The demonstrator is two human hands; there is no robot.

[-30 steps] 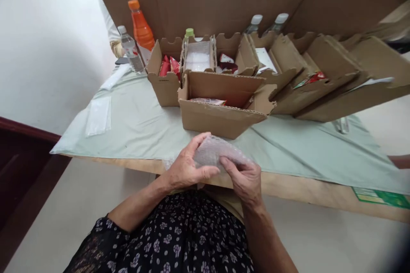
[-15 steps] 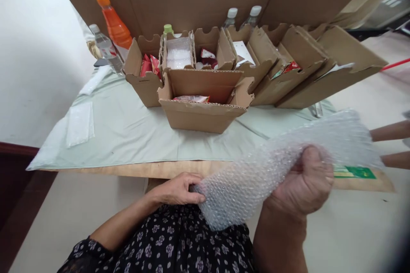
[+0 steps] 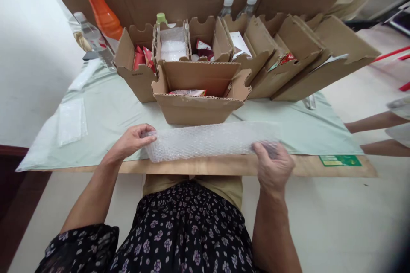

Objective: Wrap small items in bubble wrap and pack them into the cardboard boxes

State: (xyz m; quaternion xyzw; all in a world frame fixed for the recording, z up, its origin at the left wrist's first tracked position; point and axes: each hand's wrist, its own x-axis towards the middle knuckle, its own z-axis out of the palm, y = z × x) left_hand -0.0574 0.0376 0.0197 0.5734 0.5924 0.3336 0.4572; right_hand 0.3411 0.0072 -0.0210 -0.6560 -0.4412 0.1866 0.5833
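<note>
A long strip of clear bubble wrap [image 3: 205, 140] lies stretched sideways along the table's front edge, between both hands. Its left end is pinched by my left hand [image 3: 136, 138], thumb and fingers closed on it. Toward the right end, my right hand [image 3: 273, 162] grips the wrap between thumb and curled fingers. Just behind the wrap stands an open cardboard box [image 3: 198, 110] with a packet [image 3: 188, 92] inside.
Several upright cardboard boxes [image 3: 137, 83] stand in a row behind. An orange bottle [image 3: 107, 17] and a clear bottle [image 3: 92, 36] are back left. Flat bubble wrap pieces [image 3: 70, 123] lie left. A person's legs [image 3: 378, 121] show at right.
The bubble wrap has gone from slanting to nearly level over the table edge. My left hand has moved left and up, while my right hand has moved left. The view has shifted slightly.
</note>
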